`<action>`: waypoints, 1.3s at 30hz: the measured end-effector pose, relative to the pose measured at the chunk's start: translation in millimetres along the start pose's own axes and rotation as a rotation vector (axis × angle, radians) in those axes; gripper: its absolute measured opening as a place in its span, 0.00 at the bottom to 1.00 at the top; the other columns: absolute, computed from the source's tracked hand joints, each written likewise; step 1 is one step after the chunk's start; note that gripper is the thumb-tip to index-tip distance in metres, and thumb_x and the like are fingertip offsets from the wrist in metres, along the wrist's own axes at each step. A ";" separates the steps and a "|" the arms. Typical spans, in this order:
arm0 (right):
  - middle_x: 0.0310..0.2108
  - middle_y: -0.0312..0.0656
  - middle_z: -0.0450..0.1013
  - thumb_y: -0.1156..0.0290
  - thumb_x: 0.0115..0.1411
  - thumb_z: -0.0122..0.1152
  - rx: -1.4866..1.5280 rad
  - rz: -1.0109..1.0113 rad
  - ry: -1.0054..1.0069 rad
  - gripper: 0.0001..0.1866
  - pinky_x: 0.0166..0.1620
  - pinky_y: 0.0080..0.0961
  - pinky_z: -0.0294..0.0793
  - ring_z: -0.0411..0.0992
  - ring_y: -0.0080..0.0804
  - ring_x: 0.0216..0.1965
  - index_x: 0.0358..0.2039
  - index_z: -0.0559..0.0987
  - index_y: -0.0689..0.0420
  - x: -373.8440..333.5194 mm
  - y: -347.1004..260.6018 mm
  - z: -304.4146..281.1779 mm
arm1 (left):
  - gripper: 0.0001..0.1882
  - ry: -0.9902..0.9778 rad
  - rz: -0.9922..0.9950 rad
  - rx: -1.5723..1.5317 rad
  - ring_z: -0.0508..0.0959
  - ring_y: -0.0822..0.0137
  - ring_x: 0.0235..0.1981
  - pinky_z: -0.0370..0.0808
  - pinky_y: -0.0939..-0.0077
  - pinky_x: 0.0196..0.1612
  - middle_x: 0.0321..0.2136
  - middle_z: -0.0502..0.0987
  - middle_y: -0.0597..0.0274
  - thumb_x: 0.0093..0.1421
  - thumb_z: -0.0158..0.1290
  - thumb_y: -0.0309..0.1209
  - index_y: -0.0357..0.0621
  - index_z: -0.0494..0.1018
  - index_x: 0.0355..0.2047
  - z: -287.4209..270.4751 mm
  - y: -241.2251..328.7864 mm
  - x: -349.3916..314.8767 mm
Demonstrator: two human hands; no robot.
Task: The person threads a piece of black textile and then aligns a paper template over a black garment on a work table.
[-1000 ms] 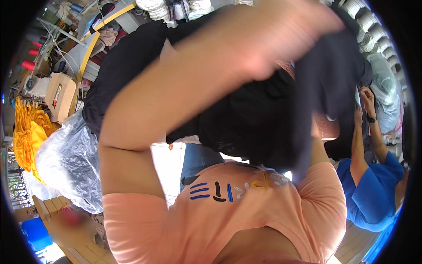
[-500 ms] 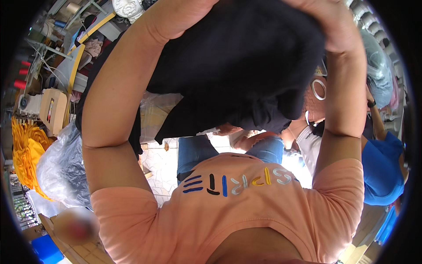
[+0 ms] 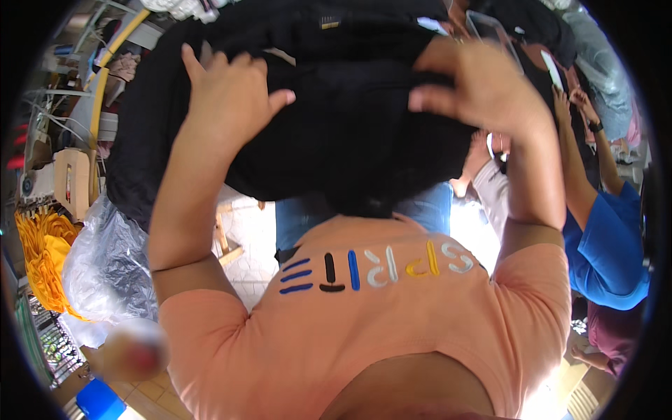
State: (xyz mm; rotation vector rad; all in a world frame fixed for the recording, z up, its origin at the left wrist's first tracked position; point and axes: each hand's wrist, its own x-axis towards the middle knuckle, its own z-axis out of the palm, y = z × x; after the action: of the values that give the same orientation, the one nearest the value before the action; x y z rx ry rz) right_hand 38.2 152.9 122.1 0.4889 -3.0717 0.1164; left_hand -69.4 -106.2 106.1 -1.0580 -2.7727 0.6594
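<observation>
Black cloth [image 3: 336,133], probably a garment, lies spread in front of me and hangs over my lap. A small label [image 3: 329,23] shows near its far edge. On the cloth's left part rests my left hand [image 3: 227,94], palm down, its fingers spread and the thumb stretched to the right. Over the right part is my right hand [image 3: 486,87], slightly blurred, with the thumb apart from the fingers and pointing left. Neither hand shows a grip on the cloth.
At left are yellow cloth [image 3: 43,255], a clear plastic bag [image 3: 105,269] and a beige machine part [image 3: 71,183]. On the right a co-worker in a blue sleeve [image 3: 609,245] reaches toward a white strip [image 3: 551,68]. A clear plastic piece [image 3: 483,28] lies at the far right.
The black cloth has come down from a raised, bunched position and now lies flatter. Both hands have lowered toward me and come fully into view. The co-worker's arms have moved farther in.
</observation>
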 end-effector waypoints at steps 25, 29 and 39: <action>0.35 0.40 0.75 0.71 0.53 0.60 0.376 0.384 0.541 0.08 0.44 0.26 0.69 0.73 0.36 0.40 0.34 0.79 0.58 -6.9 28.1 144.5 | 0.36 -0.350 -0.181 -2.287 0.73 0.70 0.45 0.68 0.80 0.48 0.38 0.73 0.58 0.47 0.64 0.41 0.29 0.65 0.50 106.1 161.2 81.5; 0.35 0.39 0.76 0.72 0.53 0.60 0.401 0.352 0.587 0.08 0.44 0.25 0.69 0.73 0.35 0.41 0.34 0.79 0.57 -10.3 29.6 145.1 | 0.29 -0.376 -0.238 -2.116 0.71 0.79 0.33 0.63 0.87 0.32 0.29 0.74 0.67 0.46 0.64 0.43 0.36 0.72 0.43 108.3 170.9 87.5; 0.35 0.40 0.76 0.72 0.54 0.60 0.482 0.393 0.604 0.08 0.45 0.23 0.69 0.73 0.33 0.41 0.36 0.79 0.57 -19.3 23.7 138.4 | 0.21 -0.045 -0.172 -2.238 0.70 0.81 0.28 0.64 0.89 0.31 0.26 0.73 0.69 0.47 0.64 0.35 0.37 0.72 0.37 89.7 172.4 74.5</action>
State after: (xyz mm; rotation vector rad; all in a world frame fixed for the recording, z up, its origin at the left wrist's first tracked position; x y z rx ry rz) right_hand 46.8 170.5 -18.3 -0.1440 -2.4740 0.8489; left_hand -41.9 24.9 -53.1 -0.5048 -2.3971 -2.8173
